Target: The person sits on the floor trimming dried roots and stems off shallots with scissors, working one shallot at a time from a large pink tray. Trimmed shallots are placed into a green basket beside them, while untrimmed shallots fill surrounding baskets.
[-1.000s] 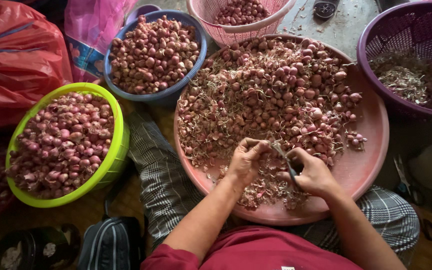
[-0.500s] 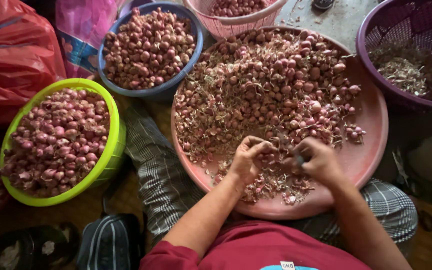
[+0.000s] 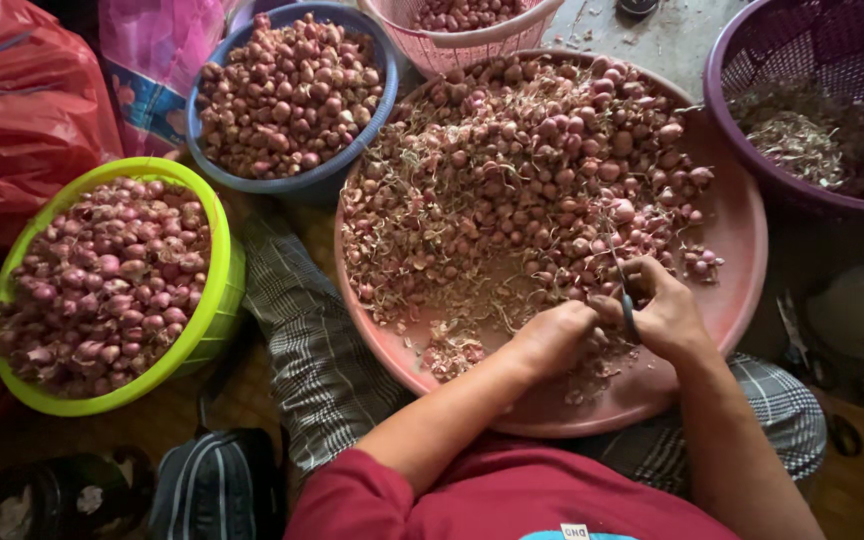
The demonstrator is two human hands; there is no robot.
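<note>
Right hand [image 3: 664,312] grips small knife [image 3: 620,280]; left hand [image 3: 552,335] fingers pinch a shallot, hidden. Blade sits close to left fingers; a slip could nick them.

A green basin [image 3: 214,300] of shallots sits at nine o'clock, a blue basin [image 3: 337,172] at eleven, a purple basket [image 3: 752,150] of peelings at two.

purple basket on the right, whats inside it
The purple basket holds a loose heap of dry trimmed roots and skins, pale brown, piled towards its near side. No whole shallots show there. Whatever lies under the heap is covered, and the basket's right part runs out of view.
</note>
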